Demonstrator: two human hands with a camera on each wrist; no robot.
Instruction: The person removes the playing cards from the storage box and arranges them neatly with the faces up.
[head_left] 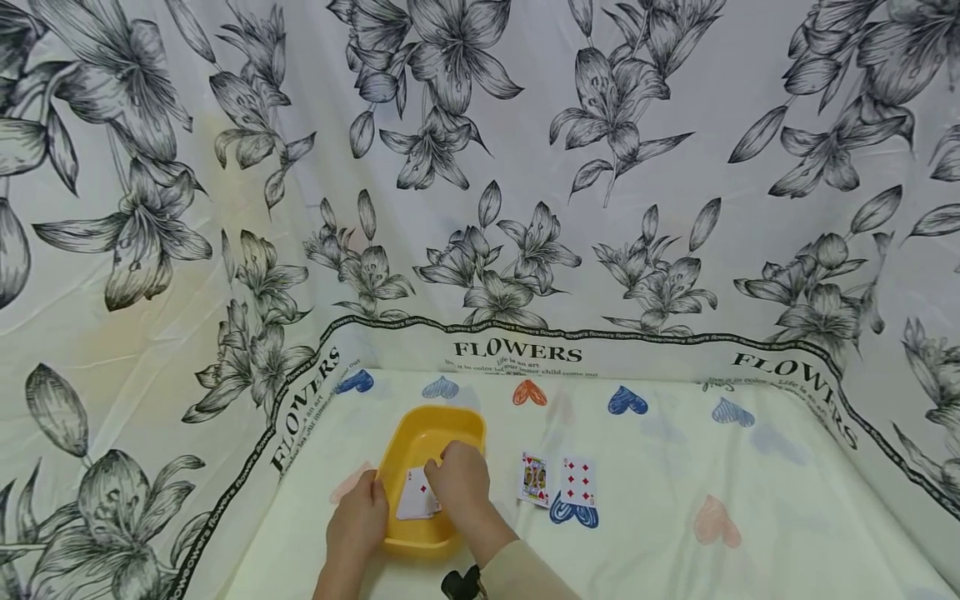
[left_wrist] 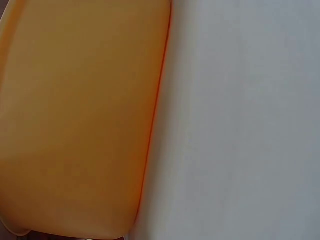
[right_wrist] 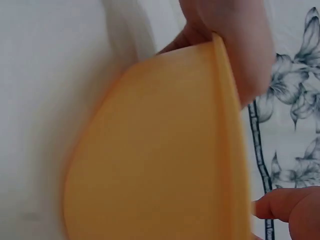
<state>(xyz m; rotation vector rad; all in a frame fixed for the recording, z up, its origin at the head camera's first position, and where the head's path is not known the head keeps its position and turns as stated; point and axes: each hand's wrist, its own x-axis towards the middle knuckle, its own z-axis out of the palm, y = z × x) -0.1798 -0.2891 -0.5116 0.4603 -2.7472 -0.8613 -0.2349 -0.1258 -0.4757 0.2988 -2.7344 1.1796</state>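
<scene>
A deep yellow plastic tray [head_left: 431, 421] stands at the left of the cloth-covered surface; its outer wall [left_wrist: 85, 115] fills much of the left wrist view. My left hand [head_left: 357, 518] grips the tray's left rim, thumb up on the edge. Inside, white playing cards [head_left: 412, 496] lie overlapped, the top one showing a red diamond. Over the tray's right side is my right hand [head_left: 461, 483], fingers curled beside the cards; whether it pinches one is hidden. In the right wrist view, the tray's wall [right_wrist: 155, 150] hides the cards, with a right-hand finger [right_wrist: 280, 205] at the edge.
Right of the tray, a king of hearts [head_left: 534, 479] and a six of diamonds [head_left: 577, 482] lie face up side by side. The pale cloth [head_left: 645, 467] carries printed hearts. A flower-printed curtain [head_left: 525, 250] encloses the back and sides.
</scene>
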